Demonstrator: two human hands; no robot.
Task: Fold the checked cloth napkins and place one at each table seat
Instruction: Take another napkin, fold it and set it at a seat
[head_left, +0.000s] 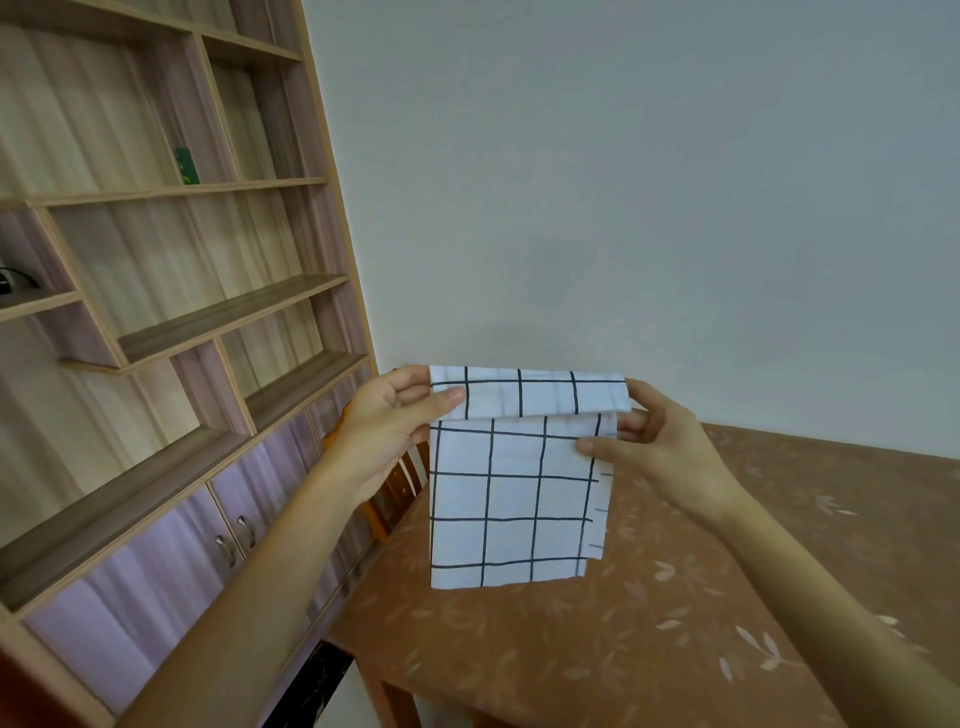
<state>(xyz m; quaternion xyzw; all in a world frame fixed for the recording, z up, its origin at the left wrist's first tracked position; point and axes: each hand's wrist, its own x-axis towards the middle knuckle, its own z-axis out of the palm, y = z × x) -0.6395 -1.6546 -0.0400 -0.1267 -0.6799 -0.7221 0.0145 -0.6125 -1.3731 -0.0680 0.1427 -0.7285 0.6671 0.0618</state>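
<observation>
A white napkin with a black checked grid (511, 499) hangs in the air above the near left corner of the table (649, 623). Its top edge is folded over toward me as a narrow flap. My left hand (389, 421) pinches the napkin's upper left corner, thumb on the front. My right hand (660, 441) grips the upper right corner, thumb pressed on the front layer below the flap. The lower part hangs free in doubled layers, and its bottom edge looks just above the tabletop.
The table wears a brown cloth with a pale leaf pattern. A wooden chair (400, 488) stands at its left side, partly hidden behind my left hand. A tall wooden shelf unit with purple cabinet doors (171, 561) fills the left. A plain wall is behind.
</observation>
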